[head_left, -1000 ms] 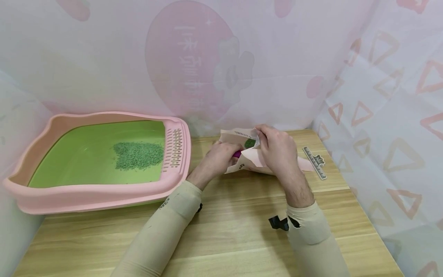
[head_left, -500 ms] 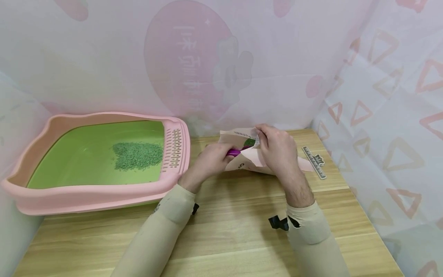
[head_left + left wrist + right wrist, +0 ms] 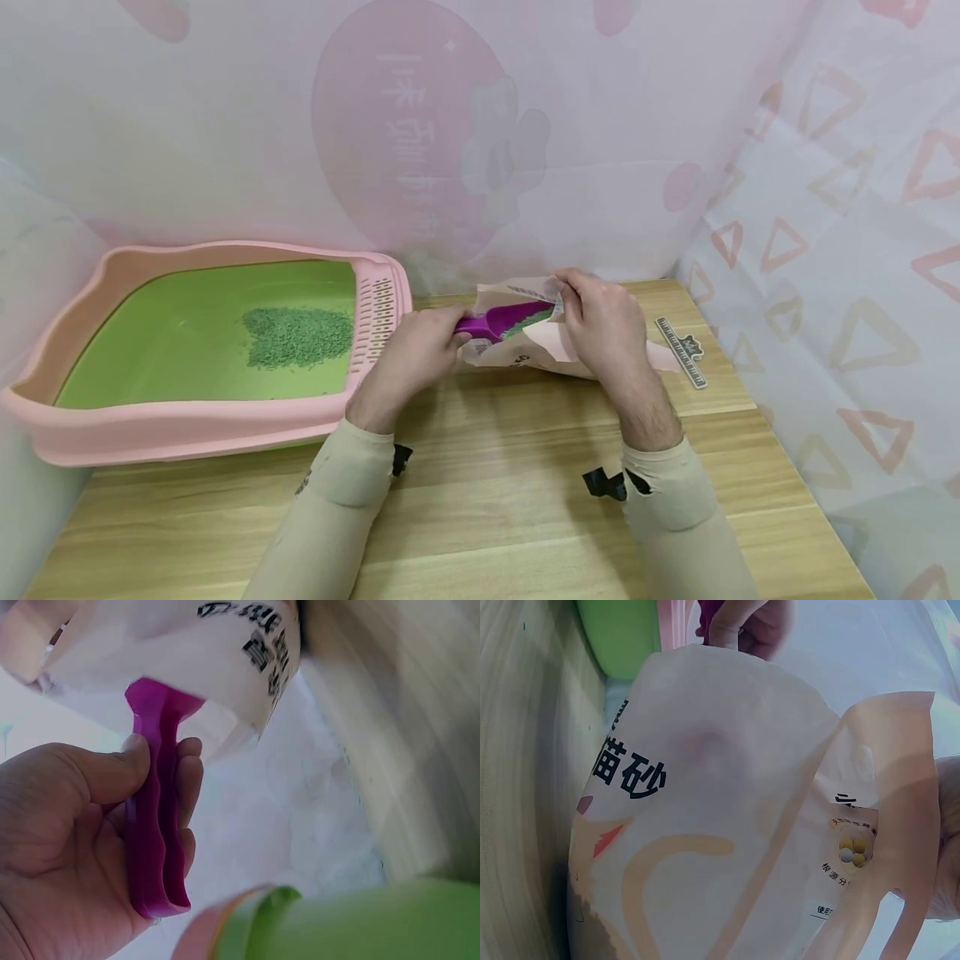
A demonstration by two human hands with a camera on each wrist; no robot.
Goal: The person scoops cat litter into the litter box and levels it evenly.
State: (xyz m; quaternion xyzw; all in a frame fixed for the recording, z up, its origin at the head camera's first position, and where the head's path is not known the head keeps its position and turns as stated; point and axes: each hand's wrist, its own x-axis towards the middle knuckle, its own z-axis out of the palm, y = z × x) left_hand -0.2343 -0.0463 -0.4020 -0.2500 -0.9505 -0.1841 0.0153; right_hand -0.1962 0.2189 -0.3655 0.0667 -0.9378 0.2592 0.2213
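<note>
In the head view my left hand (image 3: 416, 354) grips the handle of a purple scoop (image 3: 498, 318), thumb along one side. Green pellets (image 3: 534, 319) lie in the scoop's bowl, whose far end is still inside the mouth of a pale cat litter bag (image 3: 551, 343). The left wrist view shows the ridged handle (image 3: 154, 817) across my palm. At the bag's opening, my right hand (image 3: 606, 329) pinches the bag's edge between thumb and fingers. Printed characters and orange shapes cover the bag's side (image 3: 705, 712) in the right wrist view.
A pink-rimmed litter box (image 3: 225, 412) stands on the left, a patch of green pellets (image 3: 300, 337) on its green floor. A flat, patterned clip (image 3: 681, 352) lies right of the bag on the wooden table (image 3: 510, 483). Printed cloth walls (image 3: 600, 192) rise behind and beside.
My left hand has drawn back to the left, pulling the purple scoop partly out of the bag, so its bowl and the green pellets show. My right hand stays on the bag's edge.
</note>
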